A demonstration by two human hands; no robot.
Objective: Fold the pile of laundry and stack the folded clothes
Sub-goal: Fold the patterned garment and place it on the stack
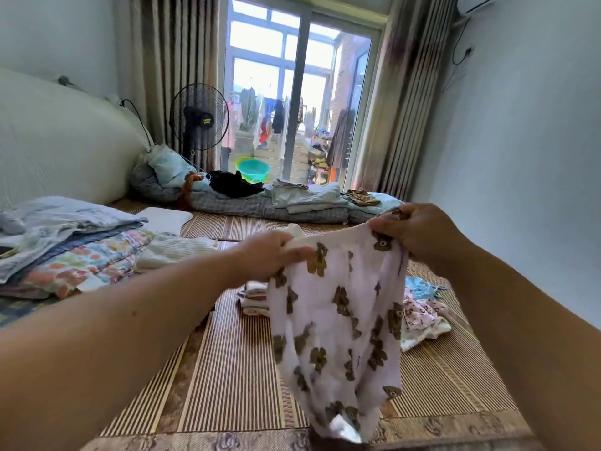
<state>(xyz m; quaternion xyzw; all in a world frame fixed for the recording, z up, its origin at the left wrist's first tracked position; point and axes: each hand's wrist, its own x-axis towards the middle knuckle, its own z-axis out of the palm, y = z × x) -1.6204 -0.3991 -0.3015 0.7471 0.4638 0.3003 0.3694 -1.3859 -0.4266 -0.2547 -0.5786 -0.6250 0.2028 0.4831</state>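
A white garment with brown bear prints (338, 320) hangs in the air over the striped bamboo mat (227, 369). My left hand (270, 253) grips its top edge on the left, and my right hand (419, 231) grips the top edge on the right. The cloth droops down almost to the mat's near border. Behind it on the left lies a small stack of folded clothes (255, 296), partly hidden. On the right sits a loose pile of small clothes (422, 315), pink-patterned and light blue.
Folded blankets and a floral quilt (74, 249) lie at the left, with a white knitted piece (175, 249) beside them. Bedding and dark clothes (260, 196) line the far edge. A standing fan (199, 117) and a glass door stand beyond. A wall closes the right side.
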